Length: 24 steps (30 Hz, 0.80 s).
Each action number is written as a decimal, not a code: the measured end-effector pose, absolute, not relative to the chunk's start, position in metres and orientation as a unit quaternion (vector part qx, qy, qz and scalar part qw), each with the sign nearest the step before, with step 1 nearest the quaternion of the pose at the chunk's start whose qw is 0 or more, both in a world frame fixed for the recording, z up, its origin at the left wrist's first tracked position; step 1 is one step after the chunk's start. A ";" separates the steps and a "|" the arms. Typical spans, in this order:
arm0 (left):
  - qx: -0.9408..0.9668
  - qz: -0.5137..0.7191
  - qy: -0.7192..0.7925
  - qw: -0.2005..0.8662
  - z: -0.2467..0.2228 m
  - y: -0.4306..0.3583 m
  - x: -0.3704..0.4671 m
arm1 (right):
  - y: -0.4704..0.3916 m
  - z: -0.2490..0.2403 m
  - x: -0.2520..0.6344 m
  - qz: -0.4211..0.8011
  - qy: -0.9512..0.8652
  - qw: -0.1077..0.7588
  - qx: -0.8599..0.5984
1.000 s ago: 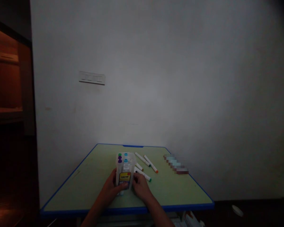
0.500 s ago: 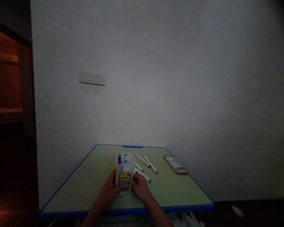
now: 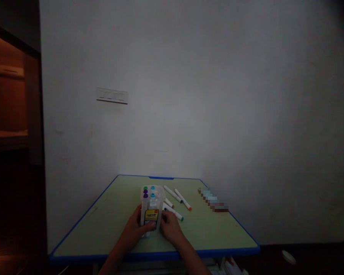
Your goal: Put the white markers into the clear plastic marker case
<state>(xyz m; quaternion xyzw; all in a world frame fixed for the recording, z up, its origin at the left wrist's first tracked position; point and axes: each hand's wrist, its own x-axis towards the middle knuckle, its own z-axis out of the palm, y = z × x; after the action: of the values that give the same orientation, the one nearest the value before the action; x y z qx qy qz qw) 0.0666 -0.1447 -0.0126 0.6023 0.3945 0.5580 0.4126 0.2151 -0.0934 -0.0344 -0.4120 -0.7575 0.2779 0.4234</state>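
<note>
A clear plastic marker case (image 3: 144,208) with a yellow and dark label stands tilted over the near part of the table. Inside it are several markers with green, purple and light blue caps (image 3: 153,195). My left hand (image 3: 137,225) is wrapped round the case's left side, thumb across the label. Against its right side my right hand (image 3: 169,226) is closed, fingers curled at the case edge; its fingertips are partly hidden. Just beyond that hand lie loose white markers: one with a green cap (image 3: 176,215), one with an orange cap (image 3: 184,200) and one with a dark blue cap (image 3: 173,194).
The pale green table (image 3: 109,229) has a blue rim and meets a plain wall (image 3: 189,95). A blurred-out flat object (image 3: 213,200) lies by the right edge. A switch panel (image 3: 112,96) is on the wall. At the left, a doorway opens to an orange-lit room.
The view has shifted very slightly. Both hands and the case keep nearly the same place, and the loose markers have not moved.
</note>
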 end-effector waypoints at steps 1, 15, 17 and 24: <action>0.599 0.560 0.395 0.414 -0.012 -0.145 0.067 | -0.093 -0.034 0.215 0.280 -0.758 0.424 -0.409; 0.603 0.555 0.395 0.415 -0.017 -0.142 0.065 | -0.092 -0.036 0.214 0.291 -0.756 0.428 -0.401; 0.601 0.558 0.398 0.412 -0.017 -0.142 0.065 | -0.091 -0.037 0.214 0.287 -0.756 0.426 -0.406; 0.611 0.551 0.400 0.404 -0.013 -0.144 0.065 | -0.092 -0.035 0.215 0.291 -0.757 0.425 -0.402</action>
<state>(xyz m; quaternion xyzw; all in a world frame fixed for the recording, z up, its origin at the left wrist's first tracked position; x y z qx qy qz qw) 0.0653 -0.1439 -0.0128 0.6111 0.4001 0.5509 0.4037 0.2147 -0.0918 -0.0354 -0.4023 -0.7569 0.2914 0.4248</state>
